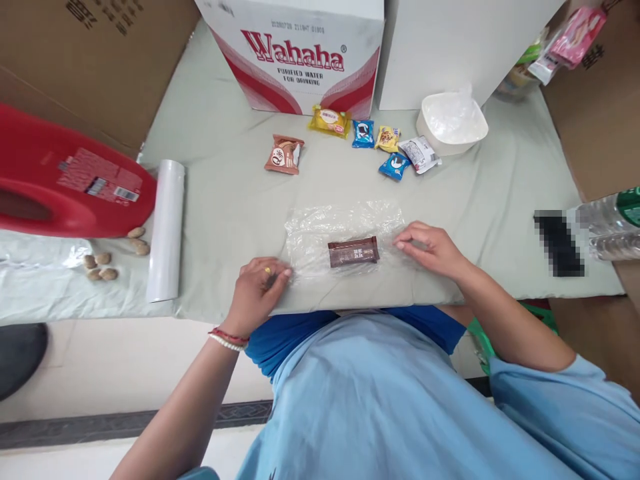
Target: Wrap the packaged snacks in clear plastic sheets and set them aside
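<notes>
A thin, crinkled sheet of clear plastic film lies flat near the table's front edge. On top of it rests a small dark brown wrapped snack bar, lying lengthwise from left to right. At the film's left edge is my left hand, its fingers curled and the thumb against the film's margin. My right hand has thumb and fingertips pinched together on the film's right edge. Neither hand touches the bar.
Beyond the film lie a brown snack packet, a yellow one and several smaller packets. A white bowl stands by the Wahaha carton. Leftward are a plastic roll, nuts and a red jug; rightward, bottles.
</notes>
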{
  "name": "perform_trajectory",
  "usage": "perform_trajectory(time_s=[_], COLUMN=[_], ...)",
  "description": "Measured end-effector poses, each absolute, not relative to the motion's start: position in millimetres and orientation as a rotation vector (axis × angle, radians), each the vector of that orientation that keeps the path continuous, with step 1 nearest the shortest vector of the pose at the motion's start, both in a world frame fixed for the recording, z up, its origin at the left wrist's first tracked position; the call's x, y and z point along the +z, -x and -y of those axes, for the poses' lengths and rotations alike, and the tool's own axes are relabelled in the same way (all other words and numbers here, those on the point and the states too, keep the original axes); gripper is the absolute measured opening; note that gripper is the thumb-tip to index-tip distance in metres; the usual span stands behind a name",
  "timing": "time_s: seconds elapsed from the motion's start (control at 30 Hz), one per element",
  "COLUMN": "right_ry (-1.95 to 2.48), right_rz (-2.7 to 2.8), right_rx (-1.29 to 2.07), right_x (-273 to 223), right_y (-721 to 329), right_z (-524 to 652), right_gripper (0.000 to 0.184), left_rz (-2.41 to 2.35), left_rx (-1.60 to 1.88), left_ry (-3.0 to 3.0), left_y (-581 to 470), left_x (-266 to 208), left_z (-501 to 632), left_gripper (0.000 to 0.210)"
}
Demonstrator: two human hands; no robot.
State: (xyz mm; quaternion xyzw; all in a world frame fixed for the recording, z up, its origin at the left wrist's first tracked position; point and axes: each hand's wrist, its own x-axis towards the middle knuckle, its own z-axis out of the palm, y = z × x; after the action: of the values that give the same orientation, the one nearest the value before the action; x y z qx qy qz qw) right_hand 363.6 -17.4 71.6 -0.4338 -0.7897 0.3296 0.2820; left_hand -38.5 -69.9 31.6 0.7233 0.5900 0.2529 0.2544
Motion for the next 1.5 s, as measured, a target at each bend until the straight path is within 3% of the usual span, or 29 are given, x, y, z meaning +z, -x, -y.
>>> perform_trajectory(time_s=[0.33,0.43,0.57,0.7,0.83,0.93,1.03,1.3,1.5], right_ry=[1.569,1.620,1.498,1.358,1.503,1.525,1.336,1.146,1.014], right_rz=[2.255,2.243,2.270,2.480,2.637,2.702,2.767,2.833,2.684], right_rx=[0.483,0.269,0.234,0.415,0.545,0.678,0.696,0.456,0.500], right_x=[37,40,51,52,46,50,62,104,76], right_y=[-332,-326,-310,-278,-251,-245,-247,-258,-272], right_z=[-39,-50,-66,-86,-107,-120,-123,-55,3], right_gripper=[0.023,0.026,0.029,0.032,0.050,0.026,0.011,0.020,0.024], left_rz=[-2.162,-2.319,-2.119,-1.515,-1.543,-1.559,-1.608,-1.668,-1.764], left_rx=[0.646,0.909,1.316,0.953,0.424,0.214,0.254,0.344,0.488], left_ry=[-1.835,-1.944,-2.218,-2.450,-2.395,-2.422,-2.513,-2.372,-2.401], left_y=[25,22,-5,-56,-93,-102,-101,-103,-96], left_x=[26,32,47,56,51,47,47,36,21], left_z=[30,38,67,76,53,40,39,51,56], left_gripper=[0.029,0.039,0.027,0.036,0.049,0.042,0.035,0.035,0.037])
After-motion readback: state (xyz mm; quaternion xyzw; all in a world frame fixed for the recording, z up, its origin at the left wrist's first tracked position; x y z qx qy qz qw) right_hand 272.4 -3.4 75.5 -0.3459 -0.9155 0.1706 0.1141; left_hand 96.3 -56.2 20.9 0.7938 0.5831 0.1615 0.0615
